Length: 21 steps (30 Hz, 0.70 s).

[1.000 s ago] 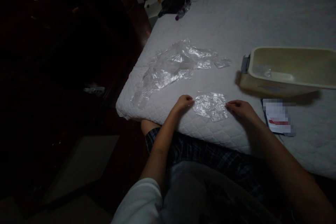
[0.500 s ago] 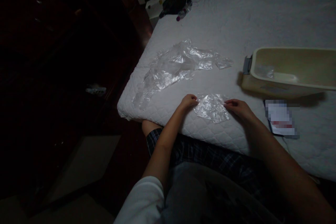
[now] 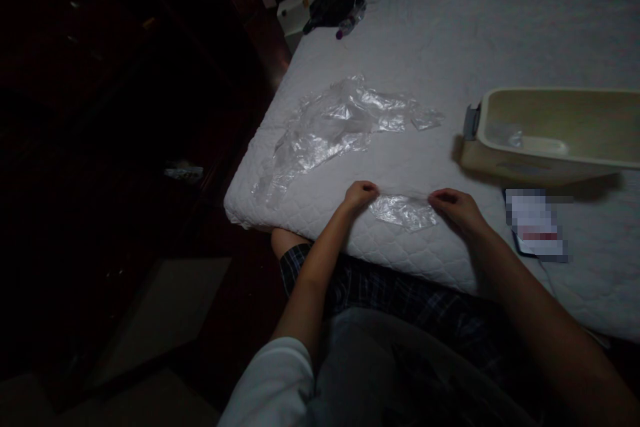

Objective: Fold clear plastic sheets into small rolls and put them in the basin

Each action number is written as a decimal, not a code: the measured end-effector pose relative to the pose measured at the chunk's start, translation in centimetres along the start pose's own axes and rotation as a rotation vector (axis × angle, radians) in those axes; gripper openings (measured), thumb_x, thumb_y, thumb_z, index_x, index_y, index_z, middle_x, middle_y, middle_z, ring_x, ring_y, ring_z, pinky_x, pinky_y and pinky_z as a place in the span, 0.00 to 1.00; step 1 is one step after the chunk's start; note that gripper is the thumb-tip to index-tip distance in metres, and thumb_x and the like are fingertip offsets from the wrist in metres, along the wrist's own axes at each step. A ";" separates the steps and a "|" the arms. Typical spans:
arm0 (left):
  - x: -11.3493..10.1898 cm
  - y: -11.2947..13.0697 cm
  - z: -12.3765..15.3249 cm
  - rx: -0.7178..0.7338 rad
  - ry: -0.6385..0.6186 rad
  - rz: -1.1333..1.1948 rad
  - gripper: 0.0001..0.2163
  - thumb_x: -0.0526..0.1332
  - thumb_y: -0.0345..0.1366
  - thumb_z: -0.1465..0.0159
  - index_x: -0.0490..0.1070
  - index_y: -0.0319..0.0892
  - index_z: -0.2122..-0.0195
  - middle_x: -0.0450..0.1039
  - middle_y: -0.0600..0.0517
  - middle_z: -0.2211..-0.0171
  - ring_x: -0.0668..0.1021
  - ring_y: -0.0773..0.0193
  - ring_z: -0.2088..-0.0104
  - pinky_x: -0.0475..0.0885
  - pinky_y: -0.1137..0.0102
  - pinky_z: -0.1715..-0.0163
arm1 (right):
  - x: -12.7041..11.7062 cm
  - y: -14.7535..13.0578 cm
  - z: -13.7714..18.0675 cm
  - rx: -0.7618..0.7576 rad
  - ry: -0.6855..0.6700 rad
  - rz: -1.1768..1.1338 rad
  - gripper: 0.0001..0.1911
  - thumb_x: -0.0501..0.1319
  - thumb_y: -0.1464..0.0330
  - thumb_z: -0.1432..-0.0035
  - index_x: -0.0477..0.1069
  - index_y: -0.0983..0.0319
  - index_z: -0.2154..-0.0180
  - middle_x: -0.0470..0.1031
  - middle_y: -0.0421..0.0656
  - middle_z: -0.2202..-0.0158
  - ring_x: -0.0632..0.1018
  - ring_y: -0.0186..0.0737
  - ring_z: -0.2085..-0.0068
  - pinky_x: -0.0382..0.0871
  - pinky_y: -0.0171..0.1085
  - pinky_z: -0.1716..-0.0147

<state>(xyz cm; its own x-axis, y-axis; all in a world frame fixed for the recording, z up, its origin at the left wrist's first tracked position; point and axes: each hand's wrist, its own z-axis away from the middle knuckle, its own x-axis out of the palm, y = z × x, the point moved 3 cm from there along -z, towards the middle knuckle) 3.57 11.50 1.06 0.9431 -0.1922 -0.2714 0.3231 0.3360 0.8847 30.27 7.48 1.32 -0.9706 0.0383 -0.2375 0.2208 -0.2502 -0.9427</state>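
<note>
A small clear plastic bag (image 3: 404, 211) lies folded into a narrow strip near the front edge of the white quilted mattress (image 3: 450, 47). My left hand (image 3: 359, 195) pinches its left end with curled fingers. My right hand (image 3: 453, 205) pinches its right end the same way. Both hands rest on the mattress, with the bag stretched between them.
A loose heap of clear plastic bags (image 3: 330, 130) lies farther back on the mattress. A beige plastic tub (image 3: 550, 137) stands at the right, with a blurred card (image 3: 537, 227) in front of it. Dark items (image 3: 333, 7) sit at the far corner. The floor at left is dark.
The far edge of the small bag has been brought toward me, so the flat square is now a narrow folded strip. Both hands stayed at its ends.
</note>
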 end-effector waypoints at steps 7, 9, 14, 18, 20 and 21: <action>-0.1 -0.4 -0.3 0.035 0.013 -0.058 0.05 0.66 0.29 0.51 0.79 0.38 0.71 0.78 0.51 0.73 0.76 0.66 0.69 0.69 0.72 0.62 | -0.2 -0.3 0.2 -0.039 0.004 0.074 0.15 0.68 0.58 0.62 0.75 0.60 0.72 0.77 0.44 0.72 0.76 0.42 0.69 0.69 0.40 0.69; -0.1 -0.5 -0.3 0.041 0.015 -0.075 0.05 0.66 0.29 0.50 0.79 0.38 0.71 0.78 0.50 0.72 0.77 0.66 0.69 0.70 0.72 0.62 | -0.3 -0.2 0.2 -0.049 0.004 0.116 0.13 0.67 0.59 0.61 0.75 0.60 0.72 0.77 0.44 0.72 0.76 0.43 0.69 0.70 0.41 0.68; -0.1 -0.5 -0.3 0.050 0.029 -0.123 0.07 0.66 0.29 0.49 0.80 0.40 0.69 0.79 0.50 0.70 0.78 0.64 0.66 0.70 0.71 0.60 | -0.2 0.0 0.3 -0.073 0.026 0.230 0.12 0.62 0.60 0.54 0.77 0.60 0.69 0.78 0.46 0.70 0.77 0.46 0.66 0.71 0.43 0.65; -0.1 -0.5 -0.1 0.049 0.036 -0.168 0.08 0.64 0.27 0.49 0.80 0.41 0.68 0.79 0.51 0.69 0.77 0.63 0.65 0.70 0.71 0.60 | -0.2 -1.8 0.2 -0.187 0.211 0.393 0.17 0.57 0.62 0.48 0.76 0.62 0.60 0.78 0.49 0.62 0.77 0.48 0.61 0.71 0.47 0.59; -0.1 -0.4 0.0 0.050 0.038 -0.187 0.09 0.63 0.26 0.49 0.80 0.41 0.67 0.79 0.51 0.68 0.77 0.63 0.65 0.70 0.70 0.60 | 0.3 -3.5 0.4 -0.302 0.207 0.501 0.20 0.55 0.61 0.44 0.74 0.62 0.53 0.76 0.52 0.56 0.77 0.50 0.57 0.70 0.48 0.55; 0.0 -0.4 0.1 0.052 0.039 -0.195 0.10 0.63 0.26 0.49 0.81 0.41 0.67 0.79 0.51 0.68 0.77 0.63 0.65 0.70 0.70 0.59 | 0.8 -4.4 0.6 -0.372 0.156 0.556 0.22 0.53 0.60 0.42 0.73 0.63 0.51 0.75 0.53 0.53 0.76 0.51 0.55 0.69 0.48 0.53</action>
<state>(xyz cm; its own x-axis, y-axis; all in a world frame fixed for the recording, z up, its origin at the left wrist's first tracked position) 3.39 11.29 0.72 0.8658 -0.2127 -0.4529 0.4961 0.2476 0.8322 28.48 8.06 5.40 -0.6846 0.1457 -0.7142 0.7275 0.0749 -0.6820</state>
